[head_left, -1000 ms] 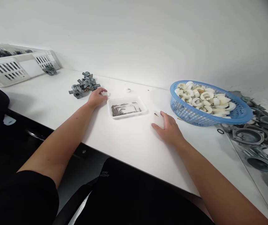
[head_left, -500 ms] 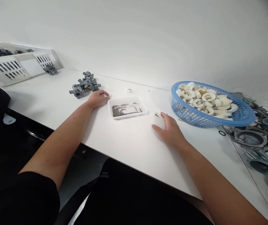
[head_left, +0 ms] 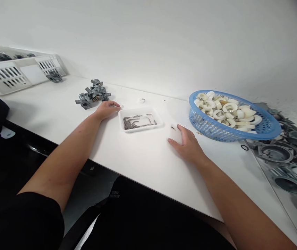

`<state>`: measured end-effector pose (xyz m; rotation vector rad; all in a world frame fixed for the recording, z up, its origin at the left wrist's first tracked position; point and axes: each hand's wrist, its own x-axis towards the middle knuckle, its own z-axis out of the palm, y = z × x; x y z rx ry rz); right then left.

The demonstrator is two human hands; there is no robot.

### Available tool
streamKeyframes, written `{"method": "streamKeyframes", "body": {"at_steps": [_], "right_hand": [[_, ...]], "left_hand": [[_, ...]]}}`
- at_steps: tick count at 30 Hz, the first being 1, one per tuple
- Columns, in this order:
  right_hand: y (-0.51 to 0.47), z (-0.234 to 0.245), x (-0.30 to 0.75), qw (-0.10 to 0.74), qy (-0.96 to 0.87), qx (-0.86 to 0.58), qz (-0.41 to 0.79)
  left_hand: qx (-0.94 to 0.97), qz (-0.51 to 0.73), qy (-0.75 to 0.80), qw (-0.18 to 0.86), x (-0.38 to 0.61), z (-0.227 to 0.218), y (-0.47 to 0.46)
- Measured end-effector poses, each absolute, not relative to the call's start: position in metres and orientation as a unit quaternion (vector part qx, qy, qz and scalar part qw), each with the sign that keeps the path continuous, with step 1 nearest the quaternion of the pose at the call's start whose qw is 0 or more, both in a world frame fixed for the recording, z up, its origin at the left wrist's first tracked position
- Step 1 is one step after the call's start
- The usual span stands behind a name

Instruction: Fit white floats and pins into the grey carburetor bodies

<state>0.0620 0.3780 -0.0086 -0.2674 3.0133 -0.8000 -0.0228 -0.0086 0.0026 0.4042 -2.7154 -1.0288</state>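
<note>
My left hand [head_left: 108,109] rests on the table with its fingers curled, closed around a small white plastic piece [head_left: 121,107] that is mostly hidden. Just right of it stands a shallow white tray [head_left: 141,130] with many thin metal pins [head_left: 129,123] heaped at its left side. My right hand [head_left: 188,144] lies on the table, thumb and index finger spread apart. A small brass-tipped pin [head_left: 173,128] shows by its fingertips; whether something pale lies between the fingers is hard to make out against the white table.
A blue basket [head_left: 211,132] full of white plastic rings is at the right. Grey metal castings [head_left: 95,94] stand behind my left hand, more [head_left: 278,152] at far right. A white crate [head_left: 15,74] sits far left. A small white part [head_left: 141,100] and black ring [head_left: 244,147] lie on the table.
Both hands stay almost where they were, and the view has shifted very slightly. The white piece at my left fingers shows less metal now.
</note>
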Motion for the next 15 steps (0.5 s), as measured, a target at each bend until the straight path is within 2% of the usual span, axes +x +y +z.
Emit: {"method": "streamKeyframes", "body": {"at_steps": [9,15], "right_hand": [[0.377,-0.010,0.063,0.003,0.966,-0.093,-0.241],[0.375,-0.006,0.064,0.012,0.967,-0.094,-0.236]], "left_hand": [[0.099,-0.286,-0.944,0.128,-0.030,-0.007,-0.015],[0.008,-0.238,-0.933,0.270,-0.031,-0.012,-0.020]]}}
